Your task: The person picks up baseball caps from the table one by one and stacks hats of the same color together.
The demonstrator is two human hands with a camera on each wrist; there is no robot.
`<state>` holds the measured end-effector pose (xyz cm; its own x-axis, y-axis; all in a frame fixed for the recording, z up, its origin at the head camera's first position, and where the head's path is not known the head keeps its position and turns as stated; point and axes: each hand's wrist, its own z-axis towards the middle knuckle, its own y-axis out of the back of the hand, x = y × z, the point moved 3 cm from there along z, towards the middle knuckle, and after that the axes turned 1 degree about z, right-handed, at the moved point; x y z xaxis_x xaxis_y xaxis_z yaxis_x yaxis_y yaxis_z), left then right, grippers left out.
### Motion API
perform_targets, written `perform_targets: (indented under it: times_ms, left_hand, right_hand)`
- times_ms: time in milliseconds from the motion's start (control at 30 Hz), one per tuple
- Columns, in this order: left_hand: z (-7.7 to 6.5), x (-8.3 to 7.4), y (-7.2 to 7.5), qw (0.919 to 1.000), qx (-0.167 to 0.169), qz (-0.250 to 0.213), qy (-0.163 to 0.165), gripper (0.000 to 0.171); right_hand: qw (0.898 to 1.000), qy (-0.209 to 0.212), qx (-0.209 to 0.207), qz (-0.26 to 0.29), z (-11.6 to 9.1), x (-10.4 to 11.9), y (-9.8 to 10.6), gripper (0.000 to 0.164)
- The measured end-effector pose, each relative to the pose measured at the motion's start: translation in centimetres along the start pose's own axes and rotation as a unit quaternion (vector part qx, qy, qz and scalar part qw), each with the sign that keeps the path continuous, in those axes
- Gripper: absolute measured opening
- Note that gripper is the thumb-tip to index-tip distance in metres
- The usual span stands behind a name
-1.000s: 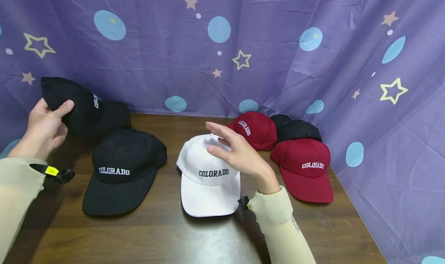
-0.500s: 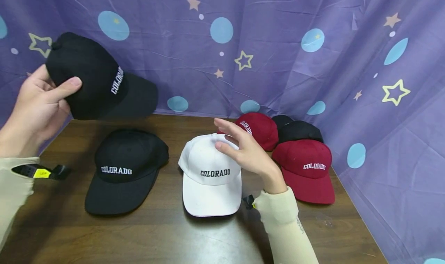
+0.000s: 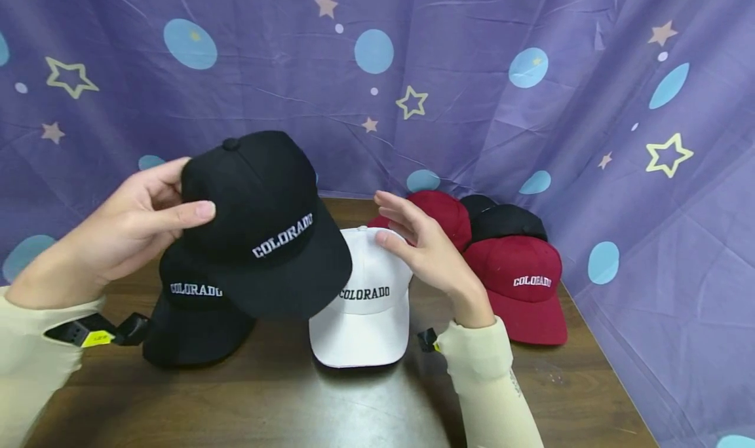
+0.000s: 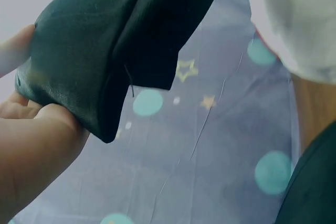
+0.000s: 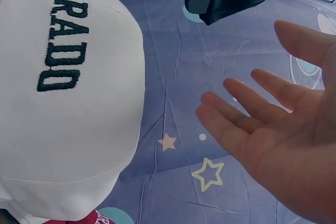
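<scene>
My left hand point(image 3: 132, 222) pinches a black baseball cap point(image 3: 253, 192) by the back of its crown, thumb on the outside. The cap is held up in the air, its brim tilted down and to the right, with white COLORADO lettering. Beneath it, another black cap point(image 3: 189, 330) on the table is partly covered. The held brim overlaps a white cap point(image 3: 360, 333) in the head view. My right hand point(image 3: 433, 258) hovers by the white cap's right side, fingers extended and holding nothing. In the right wrist view its palm point(image 5: 294, 150) faces the camera, apart from the white cap point(image 5: 68, 119).
Two red caps, one in front point(image 3: 519, 284) and one behind point(image 3: 445, 215), sit at the right of the wooden table point(image 3: 283, 402). Black caps point(image 3: 510, 222) lie in the back right corner. A purple curtain point(image 3: 271, 61) with stars hangs behind and along the right.
My left hand has lifted the black cap from the back left and carried it right and nearer, turning its front toward the camera. My right hand has shifted slightly right.
</scene>
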<state>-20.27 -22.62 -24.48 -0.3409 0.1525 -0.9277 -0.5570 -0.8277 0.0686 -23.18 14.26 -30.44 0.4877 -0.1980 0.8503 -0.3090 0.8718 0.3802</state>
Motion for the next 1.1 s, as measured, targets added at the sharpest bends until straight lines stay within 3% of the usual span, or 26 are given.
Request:
perform_targets:
  times_ms: [133,300,533,667,767,1100]
  left_hand:
    - [0.1,0.4,-2.1,0.9976,0.055,0.030,0.030,0.043]
    - [0.4,1.2,-4.2,0.9870,0.154,0.040,0.023,0.038]
    - [0.5,2.8,-5.6,0.9724,0.231,0.034,0.011,0.037]
    - [0.5,3.2,-5.8,0.9702,0.240,0.031,0.022,0.033]
    - [0.4,3.4,-5.7,0.9721,0.227,0.041,0.041,0.032]
    - [-0.1,4.1,-5.4,0.9724,0.206,0.080,0.075,0.032]
  right_hand:
    - [1.000,0.018,0.000,0.017,0.0,0.3,-0.1,0.062]
    - [0.998,0.046,0.014,0.029,-0.1,0.6,-0.5,0.060]
    - [0.995,0.061,0.070,0.043,-0.2,0.7,-1.3,0.052]
    - [0.988,0.056,0.122,0.078,-0.3,0.6,-1.9,0.051]
    - [0.981,0.049,0.152,0.111,-0.3,0.4,-2.3,0.051]
    - [0.976,0.055,0.153,0.144,-0.3,-0.1,-3.2,0.021]
